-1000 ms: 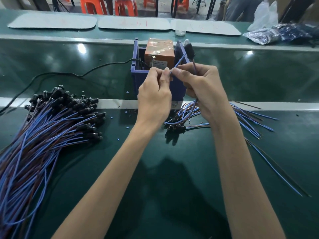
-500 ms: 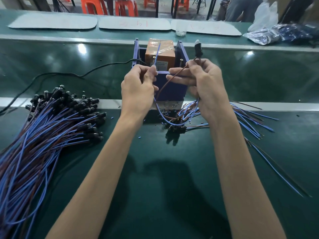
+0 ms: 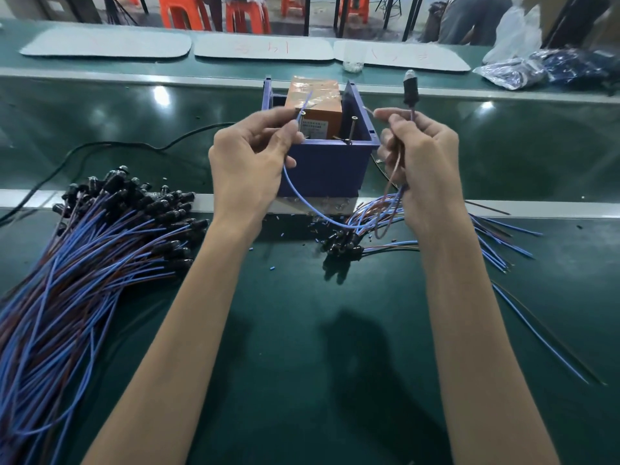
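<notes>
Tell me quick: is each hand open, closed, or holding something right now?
Left hand: closed, pinching the blue wire near its free end.
Right hand: closed, gripping the brown wire below the black plug.

A black lamp holder (image 3: 411, 90) with a clear tip stands upright, held above the middle of the desk (image 3: 302, 330). Its thin blue wire (image 3: 303, 201) sags in a loop, its free end pointing up. Its brown wire (image 3: 389, 182) curls down alongside.

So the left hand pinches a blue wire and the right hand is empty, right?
Not quite. The left hand does pinch the blue wire, but the right hand is not empty: it holds a brown wire with a black end piece sticking up. The head view shows it.
</notes>
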A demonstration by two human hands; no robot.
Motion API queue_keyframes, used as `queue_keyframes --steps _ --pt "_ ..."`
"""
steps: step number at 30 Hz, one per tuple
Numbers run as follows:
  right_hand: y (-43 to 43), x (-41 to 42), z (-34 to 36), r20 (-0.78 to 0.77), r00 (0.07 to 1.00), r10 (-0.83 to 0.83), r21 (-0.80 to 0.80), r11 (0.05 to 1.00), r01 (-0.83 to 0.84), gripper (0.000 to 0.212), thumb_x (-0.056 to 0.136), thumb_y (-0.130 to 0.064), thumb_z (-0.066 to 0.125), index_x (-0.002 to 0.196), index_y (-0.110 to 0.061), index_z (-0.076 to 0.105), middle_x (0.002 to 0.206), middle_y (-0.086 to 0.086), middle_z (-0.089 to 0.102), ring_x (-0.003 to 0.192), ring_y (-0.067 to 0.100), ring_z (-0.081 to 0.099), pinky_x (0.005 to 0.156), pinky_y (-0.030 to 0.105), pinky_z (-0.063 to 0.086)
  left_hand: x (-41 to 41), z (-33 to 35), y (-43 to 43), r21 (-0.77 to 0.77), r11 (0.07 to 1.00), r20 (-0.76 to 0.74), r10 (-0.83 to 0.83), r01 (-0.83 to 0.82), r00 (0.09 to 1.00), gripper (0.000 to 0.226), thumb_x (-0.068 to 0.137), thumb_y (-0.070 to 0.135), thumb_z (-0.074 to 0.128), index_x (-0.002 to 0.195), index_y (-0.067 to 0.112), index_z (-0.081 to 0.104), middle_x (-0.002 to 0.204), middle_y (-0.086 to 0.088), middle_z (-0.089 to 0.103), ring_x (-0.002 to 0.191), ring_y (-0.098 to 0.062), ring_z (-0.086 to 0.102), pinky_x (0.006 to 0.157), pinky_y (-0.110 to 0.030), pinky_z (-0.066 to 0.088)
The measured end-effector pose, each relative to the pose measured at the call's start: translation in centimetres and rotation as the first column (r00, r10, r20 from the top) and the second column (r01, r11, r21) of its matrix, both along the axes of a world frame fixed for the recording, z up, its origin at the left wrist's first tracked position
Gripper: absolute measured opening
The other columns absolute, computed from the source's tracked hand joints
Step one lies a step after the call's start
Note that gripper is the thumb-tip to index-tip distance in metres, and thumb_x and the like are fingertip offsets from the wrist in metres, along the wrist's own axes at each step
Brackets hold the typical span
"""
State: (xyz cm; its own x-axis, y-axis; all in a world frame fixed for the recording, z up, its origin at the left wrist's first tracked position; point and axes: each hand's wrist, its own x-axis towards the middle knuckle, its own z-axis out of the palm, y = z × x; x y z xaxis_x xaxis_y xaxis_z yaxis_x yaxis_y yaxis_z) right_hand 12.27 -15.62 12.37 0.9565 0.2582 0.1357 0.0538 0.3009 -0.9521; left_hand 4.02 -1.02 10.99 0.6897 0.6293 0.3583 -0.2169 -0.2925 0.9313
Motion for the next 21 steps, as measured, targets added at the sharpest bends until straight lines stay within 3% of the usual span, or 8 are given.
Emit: queue_keyframes --steps 4,7,10,12,15,18,21 --pt "-1.0 0.4 0.3 -0.005 1.000 0.006 -0.011 1.000 -0.006 0.030 0.087 0.002 0.038 0.085 -0.008 0.066 0.070 0.002 0.071 0.051 0.007 0.057 0.037 0.014 0.021 -0.1 0.3 0.7 -0.066 0.998 -0.015 -0.024 0.023 1.000 0.022 0.093 0.006 0.056 0.096 0.020 0.072 0.077 0.007 0.072 0.054 -0.003 0.055 0.064 -0.017 0.047" --pt "-1.3 0.6 0.2 0.059 0.998 -0.033 -0.057 0.998 0.036 0.018 0.086 0.004 0.054 0.089 -0.009 0.066 0.083 0.003 0.075 0.054 0.006 0.062 0.037 0.014 0.022 -0.3 0.4 1.3 -0.134 0.987 -0.018 -0.086 0.083 0.996 0.041 0.086 -0.008 0.041 0.096 0.017 0.072 0.081 0.005 0.073 0.060 -0.006 0.058 0.063 -0.015 0.044" --pt "-1.3 0.8 -0.2 0.079 0.994 -0.071 -0.042 0.996 0.075 0.006 0.088 -0.006 0.064 0.086 -0.011 0.067 0.077 0.000 0.074 0.050 0.004 0.056 0.038 0.014 0.024 -0.5 0.3 1.5 0.000 0.998 -0.007 -0.062 0.062 0.998 0.047 0.080 -0.011 0.039 0.101 0.019 0.069 0.086 0.008 0.071 0.071 -0.005 0.065 0.072 -0.019 0.051" --pt "-1.2 0.8 -0.4 0.066 0.993 -0.095 0.007 0.996 0.094 0.007 0.090 -0.012 0.065 0.084 -0.012 0.067 0.064 -0.007 0.066 0.047 0.002 0.046 0.038 0.013 0.025 -0.5 0.0 1.6 0.075 0.997 -0.001 -0.030 0.030 1.000 0.039 0.082 -0.008 0.052 0.103 0.021 0.068 0.089 0.009 0.071 0.081 -0.005 0.069 0.079 -0.023 0.055" --pt "-1.0 1.0 -0.4 0.064 0.989 -0.136 0.046 0.990 0.133 0.012 0.094 -0.014 0.060 0.086 -0.012 0.068 0.061 -0.012 0.055 0.047 0.000 0.041 0.037 0.011 0.025 -0.2 -0.4 1.8 0.109 0.994 0.036 0.011 -0.015 0.999 0.020 0.082 0.016 0.075 0.099 0.025 0.070 0.089 0.009 0.072 0.081 -0.004 0.068 0.079 -0.022 0.054" --pt "-1.0 1.1 -0.4 0.080 0.978 -0.193 -0.019 0.981 0.196 0.019 0.096 -0.015 0.055 0.083 -0.015 0.070 0.068 -0.010 0.059 0.049 0.001 0.046 0.037 0.013 0.024 0.0 -0.9 1.9 0.146 0.986 0.085 0.068 -0.080 0.994 0.012 0.084 0.030 0.073 0.095 0.033 0.069 0.091 0.007 0.071 0.080 0.000 0.066 0.080 -0.023 0.054" --pt "-0.8 1.2 -0.6 0.114 0.972 -0.203 -0.068 0.975 0.211 0.019 0.096 -0.015 0.055 0.084 -0.016 0.070 0.075 -0.009 0.065 0.052 0.002 0.053 0.039 0.012 0.028 0.3 -1.4 1.9 0.199 0.969 0.110 0.128 -0.148 0.986 0.011 0.088 0.030 0.069 0.098 0.036 0.067 0.092 0.006 0.064 0.077 0.005 0.062 0.080 -0.017 0.050"
